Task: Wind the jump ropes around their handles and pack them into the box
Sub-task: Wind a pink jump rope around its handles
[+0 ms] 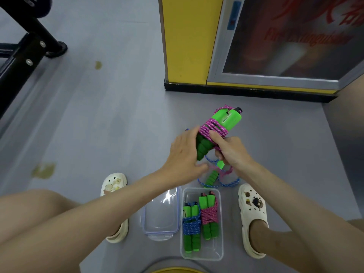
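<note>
Left hand: the left hand (185, 152) is curled round the dark foam part of the two green handles (230, 119), with its back towards the camera.
Right hand: the right hand (231, 149) grips the same bundle from the right side; its thumb presses on the coils of the pink rope (213, 128) and its fingers are bent underneath.
Pink rope: wound many times round the middle of the handles and held up above the floor (118, 125), far of the box; a loose pink strand hangs down below the right hand.
Box: a clear box (213, 251) stands open on the floor between the person's feet, near the camera.
In the box: a blue wound rope (191, 226) lies on the left and a second pink wound rope (209, 214) on the right, side by side and touching.
Lid: the clear lid (159, 217) lies flat just left of the box.
Loose rope: a blue rope (229, 185) with a green handle (212, 178) lies unwound on the floor, just far of the box and under the hands.
Shoes: a white clog (253, 219) is right of the box and another (114, 184) is left of the lid.
</note>
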`<state>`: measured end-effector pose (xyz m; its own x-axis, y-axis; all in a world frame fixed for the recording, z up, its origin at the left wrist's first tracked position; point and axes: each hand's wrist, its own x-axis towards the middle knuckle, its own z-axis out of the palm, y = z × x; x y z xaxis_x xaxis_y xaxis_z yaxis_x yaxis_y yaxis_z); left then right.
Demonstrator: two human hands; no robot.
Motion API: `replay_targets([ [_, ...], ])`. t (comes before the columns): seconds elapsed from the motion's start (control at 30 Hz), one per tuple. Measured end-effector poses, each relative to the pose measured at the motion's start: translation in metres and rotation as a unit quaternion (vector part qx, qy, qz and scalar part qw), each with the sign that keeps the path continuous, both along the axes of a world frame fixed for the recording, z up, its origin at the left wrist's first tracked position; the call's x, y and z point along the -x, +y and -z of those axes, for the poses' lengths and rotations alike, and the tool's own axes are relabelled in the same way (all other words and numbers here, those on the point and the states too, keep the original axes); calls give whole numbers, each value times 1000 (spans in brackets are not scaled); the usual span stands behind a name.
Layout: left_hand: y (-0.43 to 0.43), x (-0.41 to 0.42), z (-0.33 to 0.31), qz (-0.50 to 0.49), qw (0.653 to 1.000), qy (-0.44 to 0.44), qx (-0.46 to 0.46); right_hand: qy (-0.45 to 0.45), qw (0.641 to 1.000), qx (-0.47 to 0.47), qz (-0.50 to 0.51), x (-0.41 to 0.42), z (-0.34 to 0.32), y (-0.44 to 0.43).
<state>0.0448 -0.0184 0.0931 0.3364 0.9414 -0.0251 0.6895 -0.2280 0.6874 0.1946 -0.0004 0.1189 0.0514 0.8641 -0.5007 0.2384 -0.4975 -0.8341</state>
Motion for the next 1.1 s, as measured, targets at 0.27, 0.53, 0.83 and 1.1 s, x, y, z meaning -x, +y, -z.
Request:
replay_targets([
  [0.27, 27, 22, -30, -84, 852, -266, 443, 108, 981, 58, -148, -2, -3, -1],
  [0.53, 24, 19, -22, -157, 914, -219, 303, 94, 982, 71, -146, 0, 12, -3],
  [0.83, 21, 19, -17, -152, 983, 97, 47, 61, 976, 115, -173, 4, 11, -4],
  [1.1, 18, 28, -8, -98, 964, 214, -123, 154, 969, 155, -114, 0, 3, 3],
])
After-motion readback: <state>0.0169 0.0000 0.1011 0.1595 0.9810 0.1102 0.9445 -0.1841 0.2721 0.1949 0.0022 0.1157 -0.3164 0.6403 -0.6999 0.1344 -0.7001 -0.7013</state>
